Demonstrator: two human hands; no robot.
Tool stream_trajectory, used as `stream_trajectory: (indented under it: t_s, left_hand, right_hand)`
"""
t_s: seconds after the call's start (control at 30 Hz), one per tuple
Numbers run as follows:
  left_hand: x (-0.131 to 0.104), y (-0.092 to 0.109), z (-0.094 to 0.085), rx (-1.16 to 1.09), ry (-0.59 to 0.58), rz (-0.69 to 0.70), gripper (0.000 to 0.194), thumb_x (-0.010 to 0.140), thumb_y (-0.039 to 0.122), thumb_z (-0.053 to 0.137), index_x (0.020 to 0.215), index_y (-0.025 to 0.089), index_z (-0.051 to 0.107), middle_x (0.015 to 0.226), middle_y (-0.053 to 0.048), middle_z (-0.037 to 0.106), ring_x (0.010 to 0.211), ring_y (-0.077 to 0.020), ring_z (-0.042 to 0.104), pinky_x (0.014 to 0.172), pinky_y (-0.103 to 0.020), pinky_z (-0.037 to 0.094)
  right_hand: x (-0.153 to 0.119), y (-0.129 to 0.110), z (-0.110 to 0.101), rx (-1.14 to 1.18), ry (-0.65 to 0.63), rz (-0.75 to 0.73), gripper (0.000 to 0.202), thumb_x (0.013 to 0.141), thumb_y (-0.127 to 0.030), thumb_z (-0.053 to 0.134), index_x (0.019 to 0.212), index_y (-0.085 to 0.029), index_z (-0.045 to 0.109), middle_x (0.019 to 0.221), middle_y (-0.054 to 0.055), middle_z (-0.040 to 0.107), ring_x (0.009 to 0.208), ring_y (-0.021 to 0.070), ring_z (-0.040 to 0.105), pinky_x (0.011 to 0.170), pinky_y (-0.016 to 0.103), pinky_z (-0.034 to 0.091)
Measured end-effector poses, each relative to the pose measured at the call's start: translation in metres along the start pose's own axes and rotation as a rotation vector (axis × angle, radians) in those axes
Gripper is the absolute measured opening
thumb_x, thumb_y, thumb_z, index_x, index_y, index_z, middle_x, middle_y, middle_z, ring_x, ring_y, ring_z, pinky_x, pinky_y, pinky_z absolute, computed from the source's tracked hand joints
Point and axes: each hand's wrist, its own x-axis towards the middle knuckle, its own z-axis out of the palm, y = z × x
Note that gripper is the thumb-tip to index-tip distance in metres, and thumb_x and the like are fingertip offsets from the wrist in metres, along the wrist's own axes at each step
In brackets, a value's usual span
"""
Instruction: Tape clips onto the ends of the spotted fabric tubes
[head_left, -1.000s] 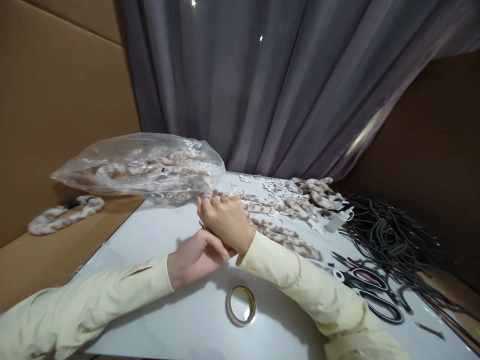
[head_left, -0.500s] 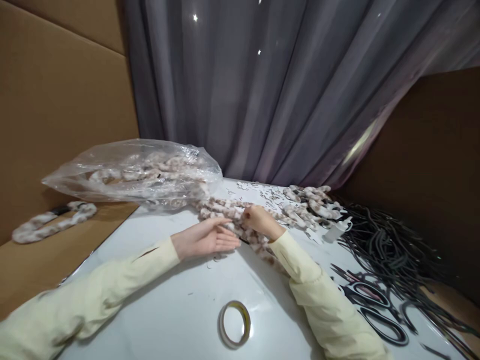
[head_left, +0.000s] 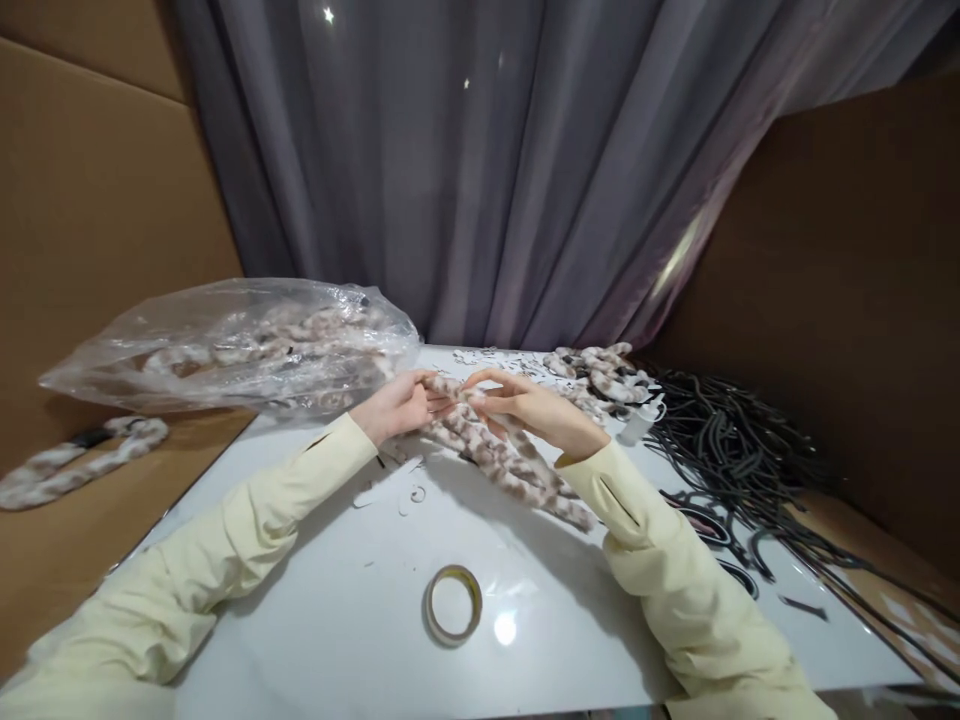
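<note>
Brown-and-white fluffy strips [head_left: 517, 470] lie across the white table [head_left: 315, 600], and one end is raised between my hands. My left hand [head_left: 401, 405] is closed around the left end of this raised fluffy strip. From the right, my right hand [head_left: 536, 410] pinches the same strip with thumb and fingers, close to my left fingertips. The rest of the strips trails down to the right under my right wrist. A roll of tape [head_left: 453, 605] lies flat nearer to me.
A clear plastic bag [head_left: 225, 345] of fluffy strips stands at the back left, with a fluffy loop [head_left: 82, 460] on cardboard beside it. Rightward are more fluffy loops [head_left: 600, 370], a small white bottle [head_left: 639, 423], black cords [head_left: 727, 450] and scissors [head_left: 701, 522]. Paper scraps lie about.
My left hand has gone from open to closed on the fluffy strip. My right hand has turned and now pinches it too. The strip's end is lifted, and the view has shifted right.
</note>
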Motion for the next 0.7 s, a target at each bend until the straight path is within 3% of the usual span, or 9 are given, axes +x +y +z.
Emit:
stream_trajectory:
  t_s: [0.13,0.23,0.33,0.47,0.53,0.6,0.67,0.7]
  left_hand:
    - [-0.008,0.008,-0.011,-0.013,0.02,0.035,0.03,0.09,0.013,0.031,0.08,0.007,0.058,0.063,-0.01,0.067,0.06,-0.0185,0.066,0.063,-0.03,0.053]
    - [-0.013,0.011,-0.018,-0.016,0.031,0.048,0.03,0.089,0.01,0.03,0.079,0.006,0.058,0.066,-0.012,0.068,0.058,-0.0177,0.065,0.057,-0.028,0.053]
    - [-0.019,0.01,-0.021,-0.009,0.043,0.051,0.03,0.088,0.009,0.03,0.078,0.006,0.059,0.066,-0.012,0.068,0.056,-0.0176,0.065,0.056,-0.028,0.053]
    - [-0.032,0.006,-0.025,0.026,0.062,0.055,0.032,0.088,0.012,0.032,0.075,0.006,0.06,0.07,-0.013,0.069,0.062,-0.0197,0.066,0.059,-0.03,0.054]
    - [-0.043,0.005,-0.032,0.2,0.093,0.031,0.029,0.087,0.014,0.038,0.072,0.008,0.062,0.067,-0.012,0.069,0.061,-0.0198,0.065,0.058,-0.028,0.052]
    - [-0.057,0.003,-0.039,0.594,0.157,0.011,0.027,0.084,0.021,0.048,0.063,0.012,0.062,0.057,-0.009,0.065,0.057,-0.0207,0.063,0.053,-0.026,0.049]
    - [-0.073,-0.003,-0.041,1.064,0.246,0.156,0.037,0.079,0.033,0.059,0.046,0.016,0.055,0.042,-0.006,0.055,0.052,-0.0207,0.058,0.051,-0.025,0.044]
    - [-0.08,-0.008,-0.039,1.22,0.298,0.34,0.041,0.077,0.037,0.061,0.042,0.018,0.051,0.042,-0.005,0.051,0.056,-0.0209,0.057,0.055,-0.025,0.043]
  right_hand:
    - [-0.007,0.009,-0.005,0.255,-0.179,0.098,0.018,0.081,-0.027,0.059,0.094,-0.016,0.058,0.076,0.0,0.062,0.053,0.0088,0.058,0.051,0.021,0.046]
    - [-0.018,0.013,-0.006,0.339,-0.268,0.058,0.02,0.082,-0.022,0.054,0.099,-0.014,0.06,0.086,0.005,0.066,0.067,0.0131,0.064,0.064,0.026,0.051]
    - [-0.034,0.016,-0.001,0.423,-0.31,0.039,0.021,0.081,-0.019,0.05,0.099,-0.014,0.061,0.092,0.007,0.067,0.075,0.0173,0.066,0.071,0.031,0.051]
    - [-0.052,0.021,0.005,0.439,-0.32,0.065,0.021,0.083,-0.025,0.052,0.097,-0.015,0.062,0.089,0.006,0.066,0.072,0.0174,0.066,0.065,0.03,0.051]
    - [-0.058,0.024,0.006,0.386,-0.312,0.095,0.021,0.082,-0.028,0.056,0.098,-0.015,0.063,0.088,0.006,0.066,0.067,0.0145,0.065,0.058,0.026,0.05]
    - [-0.06,0.023,0.006,0.297,-0.308,0.158,0.022,0.081,-0.028,0.06,0.097,-0.015,0.064,0.09,0.006,0.066,0.064,0.0115,0.062,0.055,0.022,0.049]
    - [-0.059,0.019,0.006,0.192,-0.329,0.2,0.023,0.081,-0.029,0.06,0.098,-0.014,0.065,0.093,0.007,0.066,0.062,0.0088,0.058,0.054,0.02,0.048]
    - [-0.057,0.017,0.006,0.139,-0.351,0.199,0.024,0.081,-0.029,0.059,0.1,-0.014,0.065,0.093,0.008,0.066,0.06,0.0075,0.056,0.053,0.019,0.047]
